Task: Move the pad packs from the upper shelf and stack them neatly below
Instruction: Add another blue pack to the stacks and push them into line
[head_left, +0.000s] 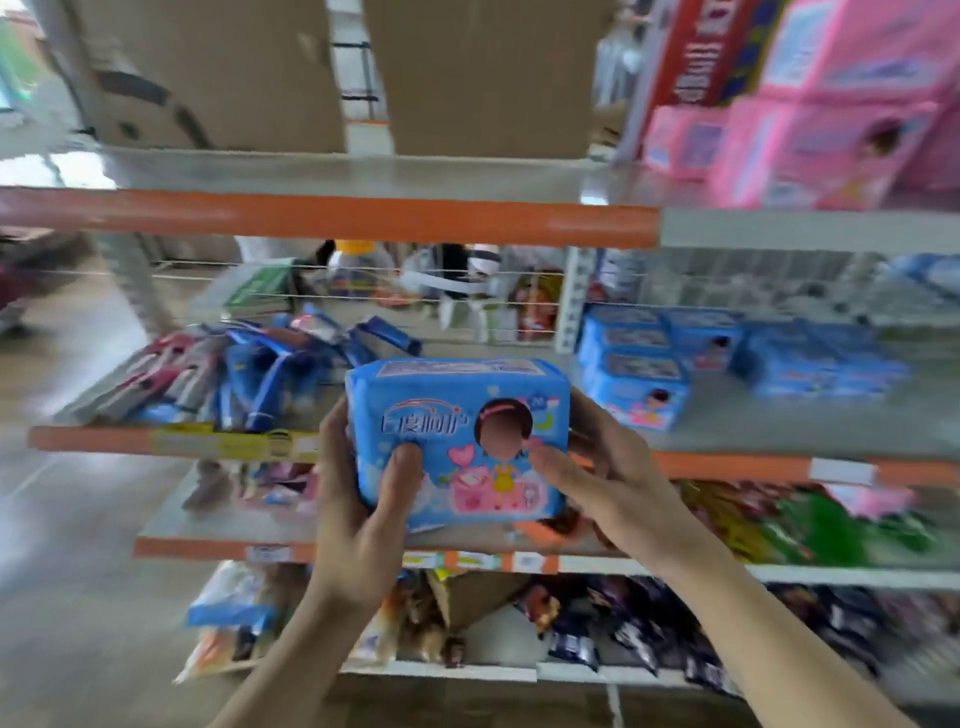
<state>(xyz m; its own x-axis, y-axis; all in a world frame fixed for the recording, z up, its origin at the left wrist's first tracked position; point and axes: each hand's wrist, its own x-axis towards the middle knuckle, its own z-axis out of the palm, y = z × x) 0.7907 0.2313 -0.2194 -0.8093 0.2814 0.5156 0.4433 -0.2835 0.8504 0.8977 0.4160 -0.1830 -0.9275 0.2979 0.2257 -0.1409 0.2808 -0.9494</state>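
A person holds 1 blue pad pack (457, 441) in mid-air in front of store shelving, at the centre of the view. The left hand (358, 499) grips its left end, thumb pressed on the printed front and fingers curled behind; the right hand (597, 467) grips the right end the same way. The pack's long axis runs from 9 o'clock to 3 o'clock, level, with its front facing the camera. Up at 1 o'clock, pink pad packs (810, 130) sit on the upper shelf. At 2 o'clock from the held pack, a stack of blue pad packs (639, 374) stands on the middle shelf (769, 431), near the right hand and farther from the left. Reaching that stack likely means carrying the pack rightward and back. The surroundings are blurred.
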